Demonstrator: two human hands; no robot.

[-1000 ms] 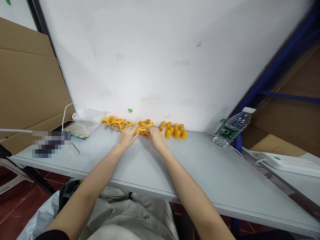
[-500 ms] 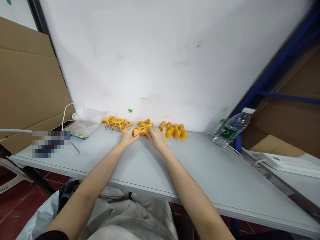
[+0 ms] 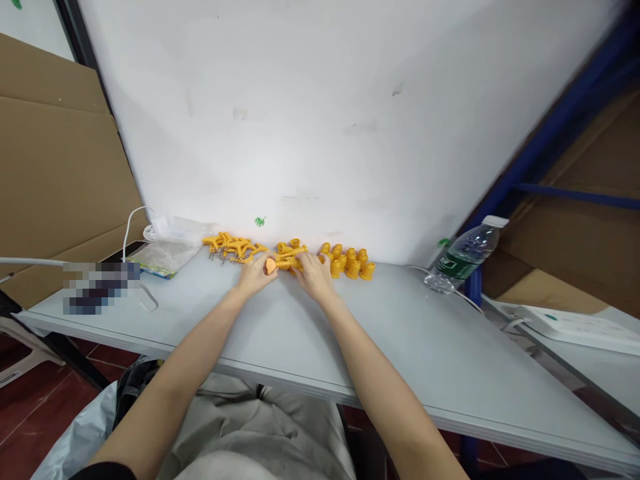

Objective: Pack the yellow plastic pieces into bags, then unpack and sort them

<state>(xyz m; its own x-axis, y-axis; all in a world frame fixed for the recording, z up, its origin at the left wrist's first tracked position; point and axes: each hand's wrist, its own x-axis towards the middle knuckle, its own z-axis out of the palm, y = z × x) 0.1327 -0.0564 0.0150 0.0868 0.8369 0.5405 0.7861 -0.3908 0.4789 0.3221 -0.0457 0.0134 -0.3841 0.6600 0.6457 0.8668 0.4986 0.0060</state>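
Close to the wall, my left hand (image 3: 256,275) is closed around a yellow plastic rod-shaped piece (image 3: 285,264) with a rounded, paler end facing me. My right hand (image 3: 315,275) grips the other end of the same piece, its fingers partly covering it. Just behind lies another yellow stick-like part (image 3: 295,252). Several yellow star-shaped pieces with ball chains (image 3: 237,247) are heaped left of my left hand. To the right of my right hand stand several yellow cup-shaped pieces (image 3: 353,268) in rows, and a few more cup-shaped pieces (image 3: 295,243) sit behind my hands.
The grey table (image 3: 400,347) meets a white wall panel (image 3: 325,133). A tilted water bottle (image 3: 463,260) leans at the right by a white cable. Plastic bags (image 3: 167,257) lie at the left near a blurred-out object (image 3: 100,290). A power strip (image 3: 580,327) is far right.
The rod-shaped piece has turned slightly, so its rounded end faces me more. Both hands keep nearly the same place and grip.
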